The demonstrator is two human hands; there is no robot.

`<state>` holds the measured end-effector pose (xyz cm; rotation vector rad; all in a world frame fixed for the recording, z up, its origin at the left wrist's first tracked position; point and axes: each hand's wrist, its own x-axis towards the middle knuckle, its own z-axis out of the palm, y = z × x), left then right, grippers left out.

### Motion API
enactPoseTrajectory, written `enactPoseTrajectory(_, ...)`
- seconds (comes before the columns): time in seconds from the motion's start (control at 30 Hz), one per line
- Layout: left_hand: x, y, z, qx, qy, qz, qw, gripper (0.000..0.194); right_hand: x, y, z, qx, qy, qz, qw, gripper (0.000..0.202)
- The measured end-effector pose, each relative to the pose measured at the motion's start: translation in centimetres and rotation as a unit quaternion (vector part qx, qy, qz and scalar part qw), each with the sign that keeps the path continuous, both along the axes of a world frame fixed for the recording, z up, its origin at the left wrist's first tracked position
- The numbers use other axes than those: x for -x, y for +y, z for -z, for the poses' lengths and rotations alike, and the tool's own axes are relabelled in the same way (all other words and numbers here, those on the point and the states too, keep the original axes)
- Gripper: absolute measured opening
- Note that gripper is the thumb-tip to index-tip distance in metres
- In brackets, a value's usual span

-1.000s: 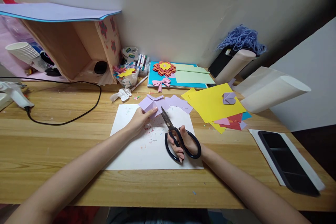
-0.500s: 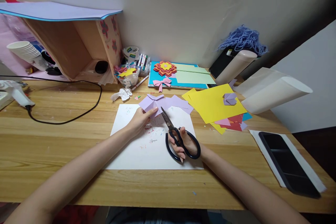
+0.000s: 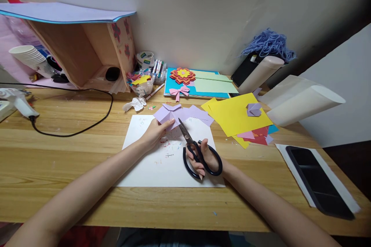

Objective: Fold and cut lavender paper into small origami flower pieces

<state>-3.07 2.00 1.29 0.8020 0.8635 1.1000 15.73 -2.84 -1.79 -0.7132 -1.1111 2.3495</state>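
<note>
My left hand (image 3: pixel 156 131) pinches a folded piece of lilac paper (image 3: pixel 165 114) by its lower right part, thumb on top. Creased flaps show along its upper edge. In my right hand (image 3: pixel 203 158) is a pair of scissors (image 3: pixel 188 139) with black looped handles, fingers through and around them. The blades look nearly closed, and their tips point up and left, close beside the folded paper; whether they touch it I cannot tell. Behind the tips lies another lilac paper piece (image 3: pixel 198 114). Under both hands is a white sheet (image 3: pixel 145 170) with coloured marks.
Yellow paper (image 3: pixel 237 117) and coloured scraps lie to the right, with a phone (image 3: pixel 319 181) farther right. Behind stand a blue board (image 3: pixel 171 73) with a layered paper flower (image 3: pixel 183 76), and markers (image 3: pixel 158 67). A glue gun (image 3: pixel 17 102) and its cord lie left, near a cardboard box (image 3: pixel 87 54).
Almost nothing differs. The scissors have shifted very slightly right along with my right hand; my left hand keeps the same hold on the folded paper.
</note>
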Motion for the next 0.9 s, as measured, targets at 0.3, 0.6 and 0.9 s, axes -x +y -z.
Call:
enactPoseTrajectory(0.3, 0.1, -0.1, 0.1, 0.001, 0.005, 0.015, 1.0, 0.045, 0.1, 0.0, 0.1, 0.009, 0.002, -0.003, 1.0, 0.075)
enactPoseTrajectory(0.6, 0.1, 0.0, 0.2, -0.002, 0.0, 0.024, 1.0, 0.046, 0.0, 0.1, 0.5, 0.009, 0.009, -0.001, 1.0, 0.072)
enactPoseTrajectory(0.9, 0.0, -0.1, 0.1, -0.001, -0.005, 0.014, 1.0, 0.045, -0.1, 0.1, 0.9, -0.001, 0.017, 0.002, 1.0, 0.069)
